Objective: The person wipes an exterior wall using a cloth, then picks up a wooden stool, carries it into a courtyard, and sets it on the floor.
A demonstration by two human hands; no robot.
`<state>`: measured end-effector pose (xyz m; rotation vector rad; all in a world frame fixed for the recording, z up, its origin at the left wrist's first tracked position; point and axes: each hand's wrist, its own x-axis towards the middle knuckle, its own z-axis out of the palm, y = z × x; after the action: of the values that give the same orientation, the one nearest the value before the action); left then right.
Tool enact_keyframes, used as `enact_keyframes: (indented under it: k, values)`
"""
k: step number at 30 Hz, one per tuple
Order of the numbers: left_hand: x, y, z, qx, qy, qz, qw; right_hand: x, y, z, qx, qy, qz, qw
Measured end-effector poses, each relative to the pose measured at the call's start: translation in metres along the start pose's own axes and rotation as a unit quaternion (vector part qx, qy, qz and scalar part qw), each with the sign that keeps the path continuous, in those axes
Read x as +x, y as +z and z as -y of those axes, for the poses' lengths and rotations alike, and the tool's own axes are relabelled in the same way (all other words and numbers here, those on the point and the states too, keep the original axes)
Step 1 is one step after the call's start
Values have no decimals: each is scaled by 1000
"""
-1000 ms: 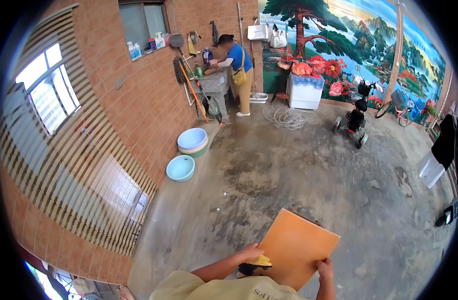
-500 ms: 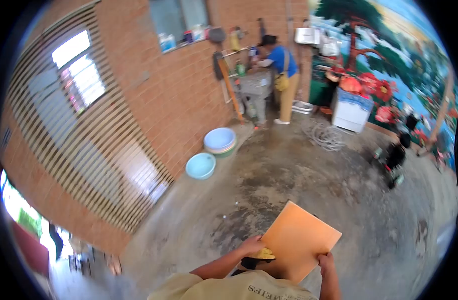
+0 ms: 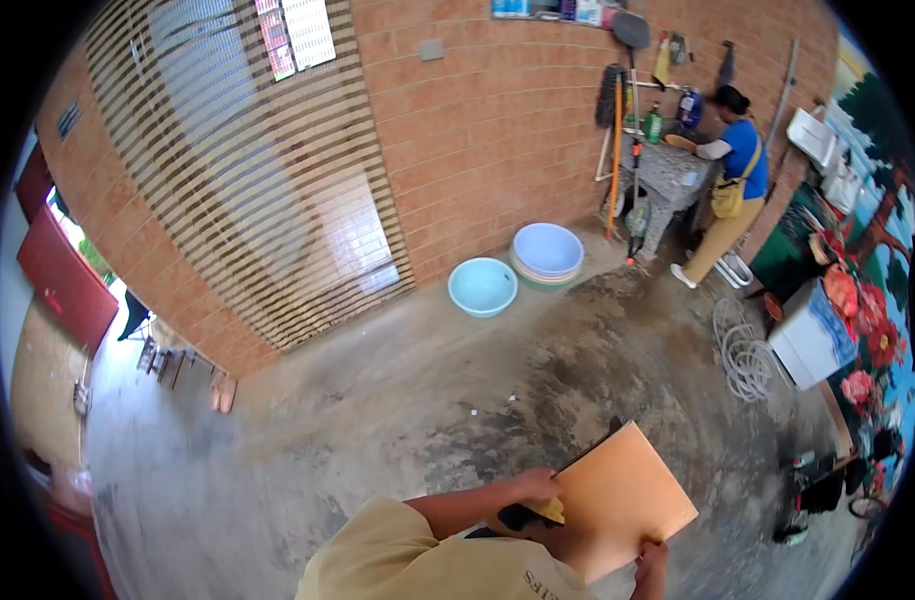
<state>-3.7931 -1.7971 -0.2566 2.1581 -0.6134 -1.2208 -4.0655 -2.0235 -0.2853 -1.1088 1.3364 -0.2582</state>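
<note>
A flat, rectangular tan-orange board (image 3: 622,505) is held tilted in front of my body. My left hand (image 3: 539,486) is closed at its left edge. Close below those fingers is a crumpled yellow thing (image 3: 550,510), perhaps a cloth; whether the hand grips it too I cannot tell. My right hand (image 3: 652,554) grips the board's lower right edge, fingers partly hidden behind it. Something dark shows past the board's upper left edge.
Light-blue basin (image 3: 483,288) and stacked basins (image 3: 548,250) sit by the brick wall. A person in blue (image 3: 743,150) stands at a stone counter (image 3: 667,175). A coiled hose (image 3: 742,355) lies near a white box-like unit (image 3: 809,340). Left: slippers (image 3: 223,392), doorway, red door (image 3: 67,275).
The view has swung left, so basins, counter and person now appear farther right and more of the doorway shows. Both hands keep hold of the board.
</note>
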Motion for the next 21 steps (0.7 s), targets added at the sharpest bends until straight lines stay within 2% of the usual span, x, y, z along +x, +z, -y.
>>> enact_keyframes:
  k: [2, 4, 5, 6, 7, 8, 9, 10, 12, 13, 16, 21]
  values:
    - [20, 0, 10, -9, -16, -12, 1000, 13, 14, 22, -23, 6, 38, 999]
    - [52, 3, 39, -12, -19, -21, 1000, 30, 29, 39, -106, 17, 44, 993]
    - [70, 13, 57, -13, -18, -14, 1000, 71, 29, 13, -90, -4, 46, 995]
    - [69, 11, 58, 3, 9, -72, 997, 92, 36, 2, -151, -61, 84, 983]
    - [71, 8, 64, -9, 11, -55, 998, 114, 32, -12, -190, -93, 109, 971]
    - [77, 6, 68, 38, -15, -46, 998, 113, 41, -4, -226, -128, 132, 957]
    - [86, 15, 91, -64, -41, -42, 996, 118, 48, 0, -163, -11, 130, 978]
    - [76, 1, 79, -50, -96, -53, 993, 114, 63, 6, -107, 18, 131, 985]
    - [67, -4, 74, -100, -128, -102, 981, 123, 85, 14, -152, 113, 119, 975]
    - [70, 1, 81, -120, -148, -121, 974, 127, 92, 9, -97, 87, 117, 985]
    - [96, 2, 93, -209, -204, -105, 951, 158, 111, 8, -112, 110, 105, 982]
    - [138, 20, 104, -276, -249, -70, 926, 210, 105, -14, -153, 190, 125, 962]
